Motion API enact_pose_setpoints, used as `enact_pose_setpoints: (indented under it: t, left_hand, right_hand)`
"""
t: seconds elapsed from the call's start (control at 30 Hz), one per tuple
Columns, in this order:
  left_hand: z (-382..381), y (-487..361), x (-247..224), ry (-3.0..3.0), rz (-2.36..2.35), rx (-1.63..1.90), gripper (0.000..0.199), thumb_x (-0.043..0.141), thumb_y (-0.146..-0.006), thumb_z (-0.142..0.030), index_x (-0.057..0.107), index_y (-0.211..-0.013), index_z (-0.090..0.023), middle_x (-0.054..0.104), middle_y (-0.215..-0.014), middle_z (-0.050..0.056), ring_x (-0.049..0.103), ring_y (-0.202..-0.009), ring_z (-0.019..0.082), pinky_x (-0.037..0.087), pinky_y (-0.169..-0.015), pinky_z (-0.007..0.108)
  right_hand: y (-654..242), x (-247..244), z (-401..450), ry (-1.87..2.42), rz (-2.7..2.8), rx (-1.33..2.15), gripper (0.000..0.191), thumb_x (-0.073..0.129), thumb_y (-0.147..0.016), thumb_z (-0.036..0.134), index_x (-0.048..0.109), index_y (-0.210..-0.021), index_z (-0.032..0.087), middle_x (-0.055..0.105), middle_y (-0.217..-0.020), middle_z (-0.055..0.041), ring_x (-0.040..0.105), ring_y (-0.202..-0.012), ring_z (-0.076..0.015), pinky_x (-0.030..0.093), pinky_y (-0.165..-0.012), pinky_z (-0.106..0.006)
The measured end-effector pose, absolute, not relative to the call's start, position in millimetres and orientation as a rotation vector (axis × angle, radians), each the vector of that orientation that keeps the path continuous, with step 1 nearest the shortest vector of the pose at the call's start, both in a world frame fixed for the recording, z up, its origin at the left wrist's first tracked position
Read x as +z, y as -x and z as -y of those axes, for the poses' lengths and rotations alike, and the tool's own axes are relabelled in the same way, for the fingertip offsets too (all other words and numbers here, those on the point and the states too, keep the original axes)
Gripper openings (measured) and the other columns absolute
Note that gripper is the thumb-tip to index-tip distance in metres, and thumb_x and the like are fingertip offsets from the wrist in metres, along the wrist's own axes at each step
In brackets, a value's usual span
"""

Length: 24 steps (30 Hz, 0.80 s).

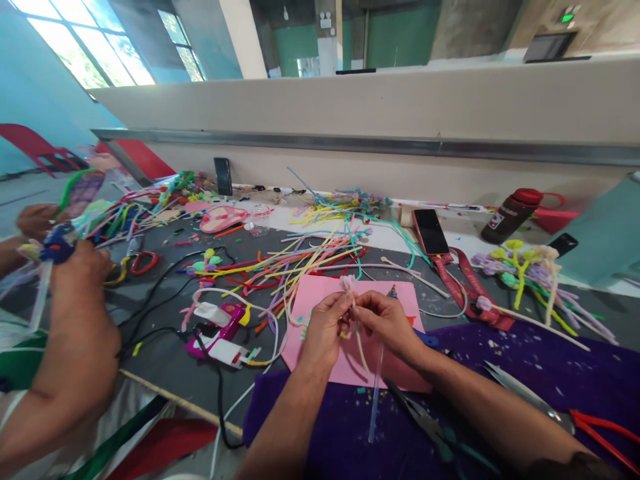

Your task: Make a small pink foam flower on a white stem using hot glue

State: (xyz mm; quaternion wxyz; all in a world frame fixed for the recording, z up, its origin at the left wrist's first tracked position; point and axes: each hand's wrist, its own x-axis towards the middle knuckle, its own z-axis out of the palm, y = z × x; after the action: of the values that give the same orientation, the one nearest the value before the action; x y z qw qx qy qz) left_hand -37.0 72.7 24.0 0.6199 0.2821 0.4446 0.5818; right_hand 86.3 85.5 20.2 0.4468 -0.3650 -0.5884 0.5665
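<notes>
My left hand and my right hand meet over a pink paper sheet. Together they pinch a small pale pink pipe-cleaner flower with a cream stem hanging down between them. A thin translucent stick lies below my hands on a purple cloth. Dark pliers lie on the cloth just under my right forearm.
Several loose coloured pipe cleaners cover the grey table. A phone, a dark bottle, finished flowers, scissors and a pink glue gun with cables lie around. Another person's arms work at the left.
</notes>
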Motion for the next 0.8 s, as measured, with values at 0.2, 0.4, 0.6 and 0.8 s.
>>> enact_pose_setpoints:
  t: [0.2, 0.4, 0.6, 0.8]
  left_hand:
    - [-69.8, 33.5, 27.5, -0.657, -1.016, 1.321, 0.026, 0.069, -0.064, -0.034, 0.066, -0.079, -0.013, 0.044, -0.05, -0.005, 0.037, -0.039, 0.002, 0.026, -0.035, 0.013]
    - [-69.6, 34.2, 28.1, -0.703, -1.004, 1.379, 0.025, 0.069, -0.064, -0.03, 0.063, -0.083, -0.014, 0.05, -0.054, -0.004, 0.037, -0.04, 0.002, 0.026, -0.035, 0.013]
    - [-70.9, 34.2, 25.7, -0.787, -1.1, 1.423, 0.022, 0.069, -0.064, -0.03, 0.063, -0.074, -0.012, 0.048, -0.048, -0.005, 0.032, -0.038, 0.002, 0.023, -0.035, 0.014]
    - [-72.0, 34.3, 23.4, -0.822, -1.165, 1.421, 0.019, 0.067, -0.066, -0.03, 0.06, -0.066, -0.013, 0.044, -0.044, -0.006, 0.032, -0.037, 0.003, 0.023, -0.035, 0.016]
  right_hand:
    - [-86.6, 19.0, -87.0, 0.91, 1.462, 1.329, 0.021, 0.057, -0.078, 0.035, 0.057, -0.071, 0.015, 0.054, -0.058, 0.0026, 0.044, -0.044, -0.006, 0.036, -0.041, -0.018]
    - [-86.1, 17.0, -86.2, 0.935, 1.455, 1.322, 0.021, 0.059, -0.076, 0.037, 0.056, -0.071, 0.016, 0.054, -0.057, 0.0029, 0.046, -0.043, -0.0064, 0.036, -0.04, -0.018]
    - [-84.4, 15.1, -84.1, 0.934, 1.472, 1.368, 0.022, 0.057, -0.077, 0.037, 0.056, -0.071, 0.016, 0.055, -0.058, 0.0027, 0.047, -0.043, -0.0067, 0.037, -0.041, -0.018]
    - [-83.5, 13.8, -82.9, 0.938, 1.505, 1.366, 0.023, 0.056, -0.078, 0.038, 0.056, -0.072, 0.016, 0.057, -0.059, 0.0017, 0.047, -0.044, -0.0072, 0.037, -0.041, -0.019]
